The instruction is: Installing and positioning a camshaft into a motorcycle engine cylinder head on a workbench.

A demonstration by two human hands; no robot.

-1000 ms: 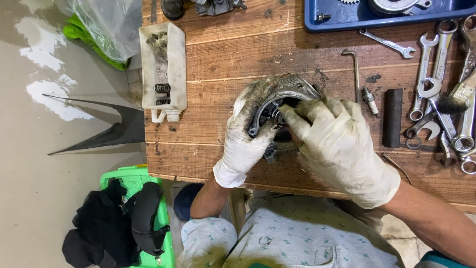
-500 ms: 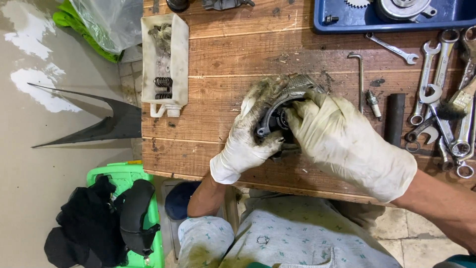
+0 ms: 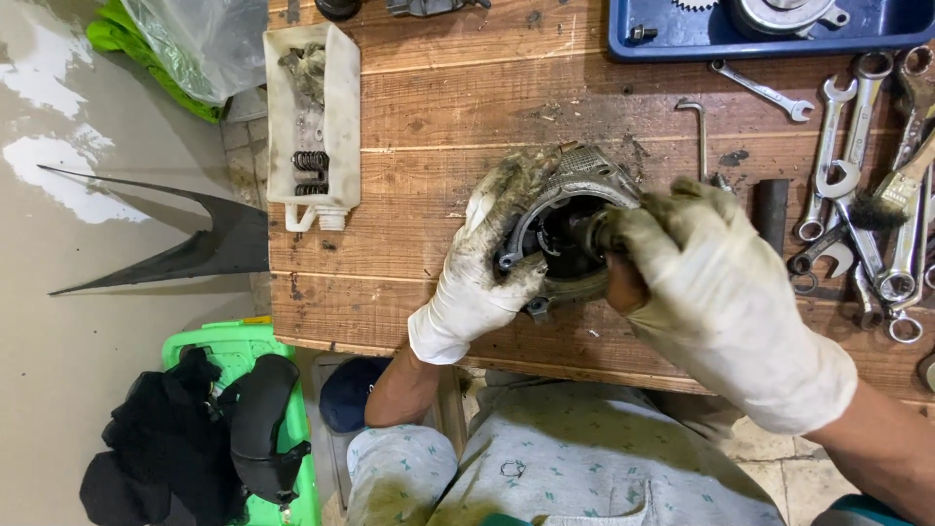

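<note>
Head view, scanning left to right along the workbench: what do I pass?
White plastic tray with springs → left hand → round metal housing → right hand → black cylinder → spanners.

This is a repair workshop, most likely for engines or motorbikes. A worn plank bench (image 3: 438,107), stained with grease, carries a spread of spanners (image 3: 862,166) and a blue tray (image 3: 769,44) of gears and metal parts. A white tub (image 3: 336,117) holds springs. Both gloves (image 3: 477,282) are smeared with oil (the concrete floor (image 3: 88,390) is bare and patchy), and a black fairing panel (image 3: 195,248) lies beside the bench.
</note>
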